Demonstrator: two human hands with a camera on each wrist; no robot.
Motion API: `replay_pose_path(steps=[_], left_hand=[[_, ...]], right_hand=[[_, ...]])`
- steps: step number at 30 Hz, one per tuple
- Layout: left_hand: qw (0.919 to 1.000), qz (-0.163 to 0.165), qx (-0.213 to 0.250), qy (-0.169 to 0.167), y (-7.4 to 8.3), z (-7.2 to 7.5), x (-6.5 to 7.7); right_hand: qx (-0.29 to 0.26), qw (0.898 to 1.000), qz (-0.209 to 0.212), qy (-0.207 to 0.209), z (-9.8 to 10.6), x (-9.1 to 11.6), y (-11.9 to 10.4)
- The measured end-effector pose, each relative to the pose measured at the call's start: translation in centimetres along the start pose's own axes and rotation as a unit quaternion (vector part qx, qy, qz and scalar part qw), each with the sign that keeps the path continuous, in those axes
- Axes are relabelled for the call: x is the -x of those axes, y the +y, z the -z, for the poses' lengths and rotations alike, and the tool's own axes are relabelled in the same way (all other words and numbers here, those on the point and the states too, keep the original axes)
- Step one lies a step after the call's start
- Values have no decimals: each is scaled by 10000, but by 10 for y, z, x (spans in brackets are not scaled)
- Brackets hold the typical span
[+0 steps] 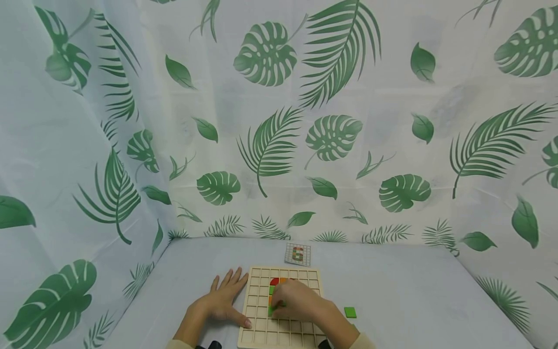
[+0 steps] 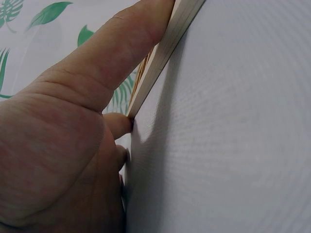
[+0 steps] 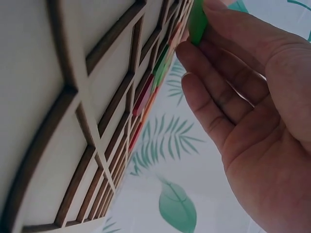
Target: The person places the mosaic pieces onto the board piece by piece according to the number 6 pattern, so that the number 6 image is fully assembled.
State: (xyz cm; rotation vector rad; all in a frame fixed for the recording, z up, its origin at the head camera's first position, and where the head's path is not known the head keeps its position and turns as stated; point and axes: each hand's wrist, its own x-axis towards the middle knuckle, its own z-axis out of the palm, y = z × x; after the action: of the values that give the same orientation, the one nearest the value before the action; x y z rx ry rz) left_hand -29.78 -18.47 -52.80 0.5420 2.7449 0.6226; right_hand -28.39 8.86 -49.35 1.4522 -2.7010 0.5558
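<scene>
The head view looks forward and down from above the near side of the white cloth-covered worktop (image 1: 405,291), farthest back, reaching past its far edge to the white leaf-printed fabric backdrop (image 1: 392,111). The left wrist view sits low and close behind the left hand (image 1: 222,299), rolled sideways, facing along the pale wooden gridded board (image 1: 261,300). The right wrist view, also close and rolled, looks across the grid beside the right hand (image 1: 296,300). All three share the board and backdrop.

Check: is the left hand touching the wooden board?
Touching. Left wrist view: the left hand has its thumb against the wooden board at its edge, no gap showing.
</scene>
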Motion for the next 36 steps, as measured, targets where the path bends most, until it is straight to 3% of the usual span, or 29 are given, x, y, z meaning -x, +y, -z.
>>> replay_pose_path(steps=[5, 17, 36], left_hand=[[10000, 19, 9, -6, 1, 0, 1], [10000, -8, 31, 23, 1, 0, 1], [10000, -40, 64, 0, -2, -1, -2]], right_hand=[[179, 9998, 104, -35, -1, -1, -2], [395, 9988, -195, -224, -4, -2, -6], [642, 9976, -68, -267, -8, -4, -8]])
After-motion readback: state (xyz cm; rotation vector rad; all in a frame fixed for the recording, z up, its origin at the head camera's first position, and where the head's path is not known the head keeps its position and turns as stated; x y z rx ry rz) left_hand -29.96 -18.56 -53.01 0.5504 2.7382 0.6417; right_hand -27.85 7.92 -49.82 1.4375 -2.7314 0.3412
